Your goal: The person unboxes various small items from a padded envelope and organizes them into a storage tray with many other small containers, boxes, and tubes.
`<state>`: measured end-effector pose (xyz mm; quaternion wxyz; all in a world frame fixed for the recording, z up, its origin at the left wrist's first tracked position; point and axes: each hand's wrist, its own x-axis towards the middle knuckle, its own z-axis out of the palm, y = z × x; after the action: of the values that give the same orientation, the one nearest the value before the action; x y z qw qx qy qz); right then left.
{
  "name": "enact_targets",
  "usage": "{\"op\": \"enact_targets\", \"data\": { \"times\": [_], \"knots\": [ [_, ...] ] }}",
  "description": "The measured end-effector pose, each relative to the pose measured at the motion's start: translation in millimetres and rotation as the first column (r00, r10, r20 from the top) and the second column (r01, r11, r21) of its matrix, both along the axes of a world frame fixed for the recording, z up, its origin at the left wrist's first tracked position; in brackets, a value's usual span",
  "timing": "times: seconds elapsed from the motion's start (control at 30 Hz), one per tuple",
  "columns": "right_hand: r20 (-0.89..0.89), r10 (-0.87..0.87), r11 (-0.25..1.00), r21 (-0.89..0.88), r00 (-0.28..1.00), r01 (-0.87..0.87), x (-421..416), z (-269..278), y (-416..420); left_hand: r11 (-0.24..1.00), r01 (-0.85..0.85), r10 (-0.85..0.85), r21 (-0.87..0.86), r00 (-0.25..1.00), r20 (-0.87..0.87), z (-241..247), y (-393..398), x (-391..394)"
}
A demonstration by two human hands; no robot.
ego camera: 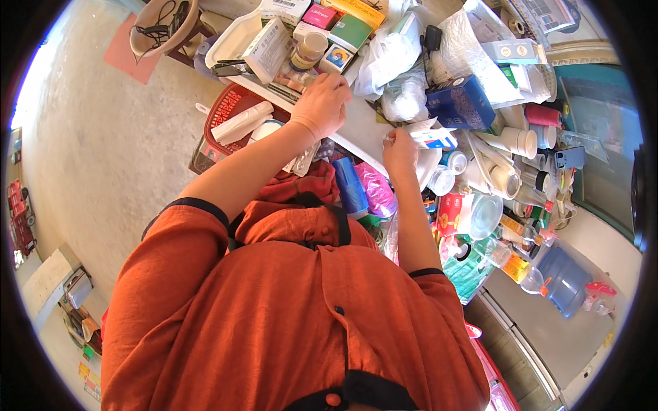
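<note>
My left hand [321, 105] is over the tabletop's front edge, beside the white plastic tray [212, 56]. Its fingers are curled, and whatever lies under them is hidden. A jar with a brownish lid [311, 47], a white carton [267, 50], a green-and-white box [350, 33] and a pink Caltrate box [318, 16] stand in or by the tray. My right hand [401, 151] is at the same edge with thumb and forefinger close together; a tiny pale thing may be between them. Right beside it lies an opened white-and-blue carton [434, 137].
A red plastic basket [218, 110] with a white roll sits below the tray. White plastic bags [388, 56] and a dark blue box [460, 103] lie behind my hands. Cups, jars and bottles crowd the right, near a large blue water bottle [564, 282].
</note>
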<state>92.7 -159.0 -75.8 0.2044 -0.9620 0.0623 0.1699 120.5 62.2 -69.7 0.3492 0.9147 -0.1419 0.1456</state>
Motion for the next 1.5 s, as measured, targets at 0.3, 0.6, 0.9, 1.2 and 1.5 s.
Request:
{"op": "enact_targets", "data": {
  "times": [0.3, 0.6, 0.9, 1.2, 1.5],
  "knots": [
    [0.206, 0.100, 0.993, 0.044, 0.973, -0.111, 7, -5, 5, 1.000, 0.000, 0.000, -0.019, 1.000, -0.001, 1, 1, 0],
    [0.041, 0.265, 0.934, 0.236, 0.963, -0.267, 10, -7, 7, 1.000, 0.005, -0.005, -0.003, 1.000, 0.004, 0, 1, 0],
    [-0.001, 0.223, 0.954, 0.205, 0.975, -0.218, -8, 8, -43, 1.000, 0.001, -0.001, -0.006, 1.000, -0.001, 0, 1, 0],
    [0.141, 0.106, 0.994, 0.011, 0.984, -0.108, -2, 2, -47, 1.000, -0.005, 0.005, -0.002, 1.000, 0.017, -1, 0, 0],
    [-0.130, 0.218, 0.932, 0.322, 0.967, -0.167, -5, 19, -31, 1.000, -0.004, 0.004, 0.003, 1.000, 0.021, -1, 0, 0]
  ]
}}
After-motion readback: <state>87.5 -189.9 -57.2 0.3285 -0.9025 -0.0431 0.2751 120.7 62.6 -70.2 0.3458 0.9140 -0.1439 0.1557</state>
